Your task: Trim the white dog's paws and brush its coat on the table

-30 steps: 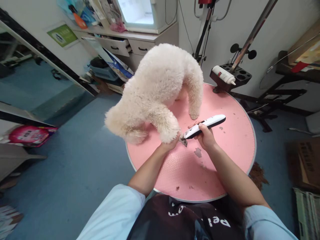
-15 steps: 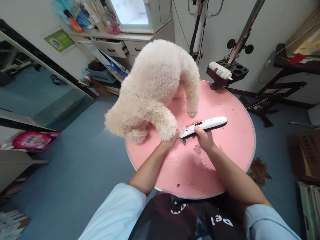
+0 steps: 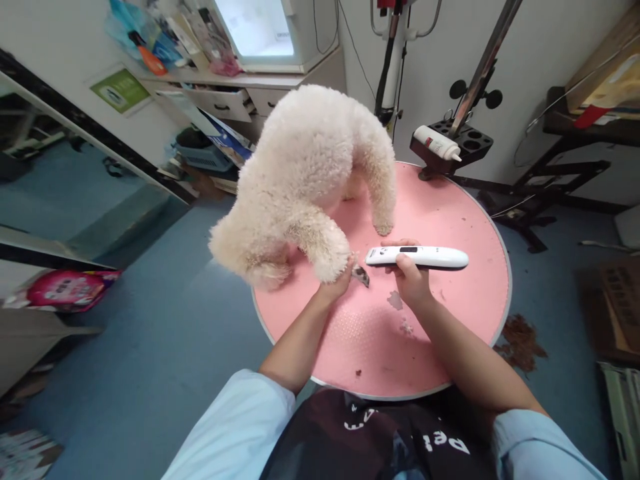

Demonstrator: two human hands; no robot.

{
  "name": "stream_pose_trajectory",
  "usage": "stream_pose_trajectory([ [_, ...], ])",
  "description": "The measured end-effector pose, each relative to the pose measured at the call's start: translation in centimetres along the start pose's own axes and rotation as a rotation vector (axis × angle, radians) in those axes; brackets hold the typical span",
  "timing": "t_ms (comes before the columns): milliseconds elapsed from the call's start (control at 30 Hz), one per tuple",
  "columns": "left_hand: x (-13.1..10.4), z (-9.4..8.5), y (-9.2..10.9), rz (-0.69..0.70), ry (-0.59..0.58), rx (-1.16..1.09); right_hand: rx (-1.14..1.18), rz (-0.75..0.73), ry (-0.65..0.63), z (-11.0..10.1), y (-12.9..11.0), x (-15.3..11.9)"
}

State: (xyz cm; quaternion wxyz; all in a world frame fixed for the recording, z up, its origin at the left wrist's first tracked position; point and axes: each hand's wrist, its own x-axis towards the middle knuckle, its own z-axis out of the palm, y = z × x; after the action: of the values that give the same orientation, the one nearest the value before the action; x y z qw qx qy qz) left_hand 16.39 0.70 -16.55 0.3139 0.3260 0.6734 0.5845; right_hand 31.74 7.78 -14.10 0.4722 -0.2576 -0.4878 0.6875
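Grooming table (image 3: 360, 353), round, pink-topped, pale-rimmed. Dog (image 3: 310, 153), one, cream-white, curly-coated; on the table's left half. Left hand (image 3: 337, 284), over the table's middle; fingers clamped on the end of the dog's near leg, partly hidden by fur. Hair clipper (image 3: 430, 257), white above, black below; over the table's middle, blade end towards that leg, apart from it. Right hand (image 3: 414, 281), fingers clamped around the clipper. Nozzle bottle (image 3: 436, 142), white, lying at the table's far right edge upon a black tool holder (image 3: 474, 144).

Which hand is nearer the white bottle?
Right. The right hand holds the clippers, well short of the bottle; the left hand, at the dog's leg, is farther away, leftward.
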Motion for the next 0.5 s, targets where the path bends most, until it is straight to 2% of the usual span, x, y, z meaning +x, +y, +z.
stream_pose_trajectory([
  [133,0.0,-0.1,0.1,-0.107,0.001,-0.021,0.06,0.117,-0.069,0.5,0.1,0.0],
  [300,1.2,-2.0,1.4,-0.156,0.037,-0.056,0.129,0.125,0.07,0.3,-0.1,1.1],
  [367,2.1,-3.2,2.5,-0.139,-0.031,-0.063,0.145,0.156,0.063,0.2,-0.2,1.6],
  [500,3.7,-4.5,3.8,-0.069,-0.286,-0.121,0.185,0.187,0.06,0.4,-0.5,1.8],
])
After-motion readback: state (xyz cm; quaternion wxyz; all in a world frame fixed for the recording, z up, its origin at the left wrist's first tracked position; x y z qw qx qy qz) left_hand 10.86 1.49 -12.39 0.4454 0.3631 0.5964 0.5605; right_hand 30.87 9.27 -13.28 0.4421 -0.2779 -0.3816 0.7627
